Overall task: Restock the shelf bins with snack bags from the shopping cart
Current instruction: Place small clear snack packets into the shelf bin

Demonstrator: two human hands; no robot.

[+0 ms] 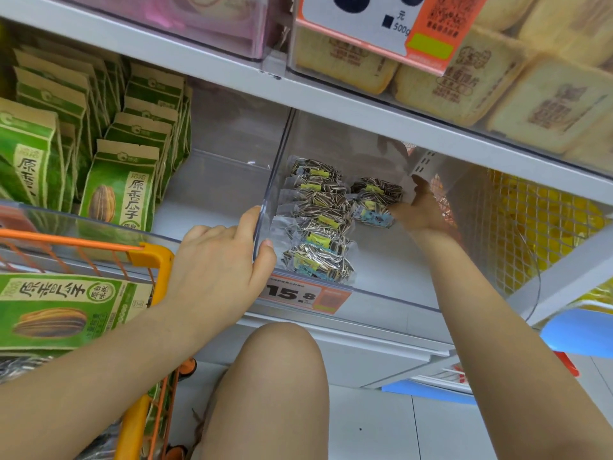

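So the step here looks like stacking small clear sunflower seed packs into the clear bin point(381, 287) on the middle shelf. The right hand point(421, 210) is deep in the bin, its fingers curled round a seed pack point(373, 214) and setting it down next to 1 more pack at the back right. The left hand point(219, 263) is on the bin's left wall, thumb inside and fingers wrapped over the edge, pinching the divider point(270, 200) to steady it.

There's already a neat row of packs point(318, 224) running front to back along the left side. I'd say the trick is to start a 2nd row snug beside it, labels up, working from the back forward so nothing gets buried. Keep that left hand bracing the divider, thin plastic like that probably flexes. More stock is in the orange shopping cart point(152, 260) at lower left, with a green seed bag point(66, 310) lying on top
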